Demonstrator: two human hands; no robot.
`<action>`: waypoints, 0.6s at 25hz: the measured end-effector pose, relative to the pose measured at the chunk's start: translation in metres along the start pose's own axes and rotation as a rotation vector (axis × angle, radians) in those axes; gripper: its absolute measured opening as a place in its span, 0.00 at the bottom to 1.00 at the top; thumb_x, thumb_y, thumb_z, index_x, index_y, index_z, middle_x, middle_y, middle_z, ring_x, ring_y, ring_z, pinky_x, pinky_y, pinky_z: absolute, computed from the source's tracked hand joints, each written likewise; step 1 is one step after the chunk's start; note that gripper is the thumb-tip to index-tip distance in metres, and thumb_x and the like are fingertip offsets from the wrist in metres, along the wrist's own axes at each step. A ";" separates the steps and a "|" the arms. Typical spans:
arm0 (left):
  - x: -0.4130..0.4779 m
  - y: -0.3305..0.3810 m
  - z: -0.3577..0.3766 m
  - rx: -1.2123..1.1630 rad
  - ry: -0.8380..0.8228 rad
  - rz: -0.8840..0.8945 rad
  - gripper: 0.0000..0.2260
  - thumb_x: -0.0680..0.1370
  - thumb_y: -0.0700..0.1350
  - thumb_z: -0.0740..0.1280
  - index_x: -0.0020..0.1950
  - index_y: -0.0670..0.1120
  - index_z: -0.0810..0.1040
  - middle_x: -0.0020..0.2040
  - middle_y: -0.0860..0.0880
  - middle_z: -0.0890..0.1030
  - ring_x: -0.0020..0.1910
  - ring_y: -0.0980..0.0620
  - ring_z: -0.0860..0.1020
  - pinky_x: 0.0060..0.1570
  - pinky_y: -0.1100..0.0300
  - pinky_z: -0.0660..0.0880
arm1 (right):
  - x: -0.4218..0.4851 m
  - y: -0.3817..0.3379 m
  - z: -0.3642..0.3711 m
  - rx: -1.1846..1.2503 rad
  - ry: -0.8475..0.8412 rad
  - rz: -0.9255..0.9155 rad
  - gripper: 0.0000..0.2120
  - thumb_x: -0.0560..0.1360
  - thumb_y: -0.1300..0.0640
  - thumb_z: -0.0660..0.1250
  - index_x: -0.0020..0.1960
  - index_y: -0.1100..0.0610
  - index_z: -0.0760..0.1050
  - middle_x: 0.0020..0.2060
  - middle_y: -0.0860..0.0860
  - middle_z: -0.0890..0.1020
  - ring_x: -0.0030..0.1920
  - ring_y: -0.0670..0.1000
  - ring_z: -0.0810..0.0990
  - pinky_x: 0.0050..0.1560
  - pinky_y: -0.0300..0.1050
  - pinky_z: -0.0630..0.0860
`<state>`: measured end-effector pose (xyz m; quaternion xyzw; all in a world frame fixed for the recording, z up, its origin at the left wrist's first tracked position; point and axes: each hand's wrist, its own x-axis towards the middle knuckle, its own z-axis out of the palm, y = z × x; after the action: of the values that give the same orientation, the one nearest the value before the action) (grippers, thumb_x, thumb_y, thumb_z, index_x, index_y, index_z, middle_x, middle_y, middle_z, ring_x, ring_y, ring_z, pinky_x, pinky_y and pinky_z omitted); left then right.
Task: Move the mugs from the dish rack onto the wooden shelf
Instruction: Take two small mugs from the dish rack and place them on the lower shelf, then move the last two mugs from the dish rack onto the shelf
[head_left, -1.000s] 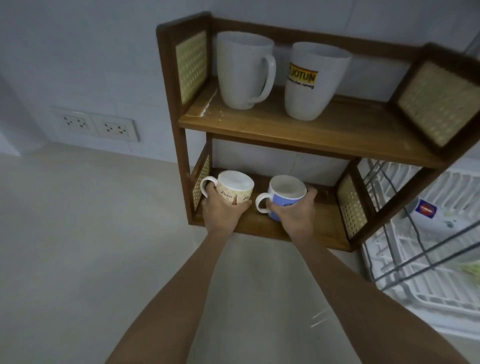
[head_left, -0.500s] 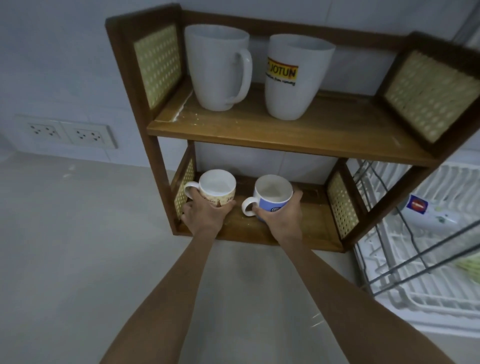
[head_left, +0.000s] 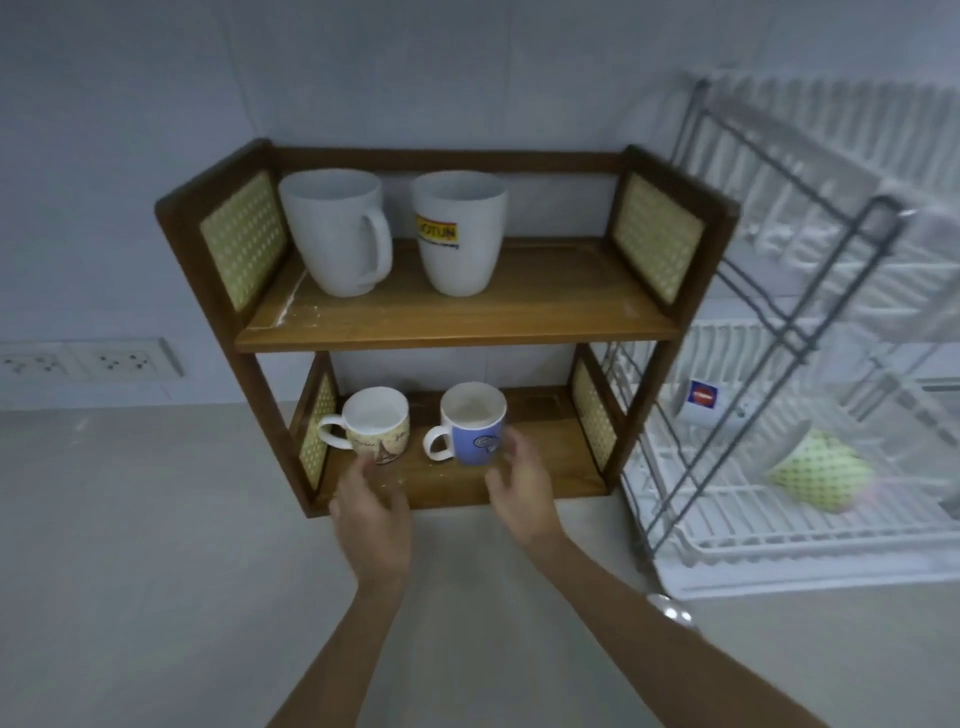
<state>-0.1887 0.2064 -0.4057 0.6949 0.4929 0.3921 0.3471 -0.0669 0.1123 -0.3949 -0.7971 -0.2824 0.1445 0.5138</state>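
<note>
With both hands spread and empty, left hand (head_left: 371, 512) and right hand (head_left: 519, 486) hover by the cream mug (head_left: 375, 431) and blue mug (head_left: 474, 425) on the shelf (head_left: 457, 325). Two mugs (head_left: 701, 408) wait in the rack (head_left: 810, 540): likely hard, glazed, breakable, so grip handle or body.

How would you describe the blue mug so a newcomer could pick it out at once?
Find the wooden shelf against the wall and look at its lower board. Two small mugs stand there; the blue mug is the right one, beside the cream mug. Alone on the shelf it has a blue body, with a white handle pointing left.
</note>
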 end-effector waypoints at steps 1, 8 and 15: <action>-0.017 0.009 -0.004 -0.063 -0.030 0.076 0.18 0.74 0.33 0.66 0.64 0.40 0.74 0.60 0.42 0.79 0.59 0.41 0.74 0.59 0.46 0.72 | -0.022 0.000 -0.013 0.017 -0.005 -0.042 0.25 0.74 0.67 0.63 0.69 0.58 0.66 0.64 0.55 0.73 0.65 0.51 0.72 0.65 0.46 0.71; -0.113 0.081 0.018 -0.161 -0.351 0.565 0.12 0.75 0.34 0.64 0.56 0.46 0.77 0.52 0.55 0.76 0.54 0.56 0.74 0.55 0.60 0.73 | -0.105 0.020 -0.150 -0.068 0.283 -0.200 0.15 0.70 0.65 0.59 0.54 0.59 0.77 0.48 0.50 0.80 0.47 0.42 0.78 0.46 0.24 0.71; -0.178 0.175 0.091 -0.299 -0.719 0.937 0.09 0.76 0.35 0.63 0.52 0.45 0.78 0.48 0.51 0.80 0.49 0.58 0.77 0.52 0.70 0.73 | -0.064 0.065 -0.288 -0.477 0.403 -0.161 0.12 0.71 0.65 0.68 0.54 0.60 0.77 0.51 0.55 0.81 0.53 0.58 0.77 0.50 0.41 0.70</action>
<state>-0.0730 -0.0210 -0.3307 0.8705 -0.0740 0.3088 0.3761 0.0522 -0.1590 -0.3335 -0.8828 -0.2627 -0.1277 0.3679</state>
